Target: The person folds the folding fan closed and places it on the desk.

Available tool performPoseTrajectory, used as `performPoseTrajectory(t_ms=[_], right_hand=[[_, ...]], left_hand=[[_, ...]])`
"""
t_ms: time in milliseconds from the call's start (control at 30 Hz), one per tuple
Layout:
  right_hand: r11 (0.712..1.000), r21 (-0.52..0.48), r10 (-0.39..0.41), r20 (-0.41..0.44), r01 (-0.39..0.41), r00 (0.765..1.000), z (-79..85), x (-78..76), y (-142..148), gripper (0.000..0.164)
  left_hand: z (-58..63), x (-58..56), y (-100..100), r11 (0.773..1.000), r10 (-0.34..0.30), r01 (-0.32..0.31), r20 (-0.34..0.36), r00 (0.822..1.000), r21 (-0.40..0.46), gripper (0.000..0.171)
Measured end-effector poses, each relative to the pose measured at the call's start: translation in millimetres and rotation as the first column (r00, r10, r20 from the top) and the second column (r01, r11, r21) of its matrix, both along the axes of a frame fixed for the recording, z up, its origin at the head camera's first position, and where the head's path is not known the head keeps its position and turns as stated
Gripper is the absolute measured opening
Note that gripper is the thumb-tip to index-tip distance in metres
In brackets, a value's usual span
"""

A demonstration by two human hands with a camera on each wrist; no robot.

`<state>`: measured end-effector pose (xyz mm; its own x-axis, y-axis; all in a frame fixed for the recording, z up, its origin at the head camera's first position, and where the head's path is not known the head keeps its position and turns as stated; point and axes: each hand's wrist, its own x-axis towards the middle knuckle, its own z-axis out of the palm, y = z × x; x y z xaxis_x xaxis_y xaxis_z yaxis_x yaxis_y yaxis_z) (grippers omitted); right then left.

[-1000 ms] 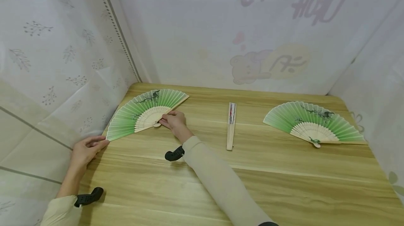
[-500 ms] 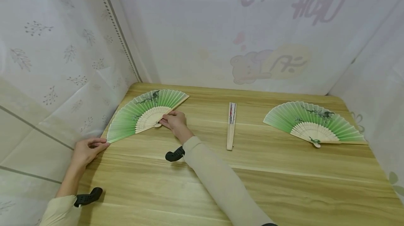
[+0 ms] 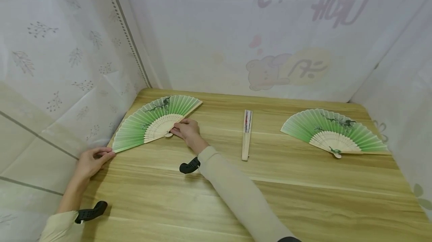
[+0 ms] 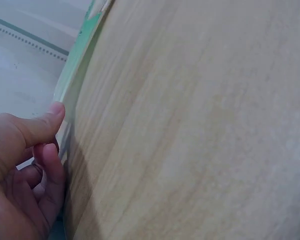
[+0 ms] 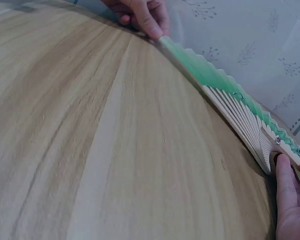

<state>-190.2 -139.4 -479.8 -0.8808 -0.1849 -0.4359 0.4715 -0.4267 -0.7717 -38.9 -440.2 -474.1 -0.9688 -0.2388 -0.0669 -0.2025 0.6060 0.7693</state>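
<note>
A green folding fan [image 3: 135, 129] with a dark branch print lies spread at the table's back left. My left hand [image 3: 91, 162] pinches its outer left corner between thumb and fingers, as the left wrist view also shows at the thumb [image 4: 52, 117]. Near the pivot, my right hand [image 3: 189, 132] grips the ribs at the fan's right side. In the right wrist view the right thumb [image 5: 284, 172] lies against the pale ribs [image 5: 240, 117]. Part of the pivot end is hidden by the right fingers.
A folded fan [image 3: 247, 135] lies lengthwise at the table's middle. Farther right, a second spread green fan [image 3: 334, 133] has a green tie at its pivot. Patterned cloth walls [image 3: 202, 47] stand behind and beside the wooden table [image 3: 303, 193].
The fan's left corner and my left hand have shifted slightly, down a little and then a bit left. My right hand keeps its hold near the pivot. The other fans have not moved.
</note>
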Motion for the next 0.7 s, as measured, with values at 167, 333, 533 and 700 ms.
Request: performPoseTrajectory(t_ms=[167,333,533,700], right_hand=[[0.998,-0.037,0.042,-0.021,-0.042,0.999,1.7,-3.3,6.3,0.012],[0.995,-0.046,0.089,-0.059,-0.091,0.994,10.7,-5.7,16.2,0.011],[0.990,-0.060,0.123,-0.088,-0.129,0.988,15.9,-10.9,33.4,0.009],[0.988,-0.080,0.124,-0.103,-0.132,0.987,18.1,-15.1,52.4,0.011]], left_hand=[[4.4,1.7,1.5,0.994,0.005,0.000,-0.048,0.999,0.114,0.033],[9.7,-0.2,5.2,0.987,0.003,0.018,-0.134,0.991,0.162,0.017],[17.5,-9.3,12.6,0.978,-0.013,0.048,-0.171,0.985,0.203,0.012],[20.1,-17.0,25.9,0.980,-0.059,0.093,-0.195,0.979,0.173,0.020]])
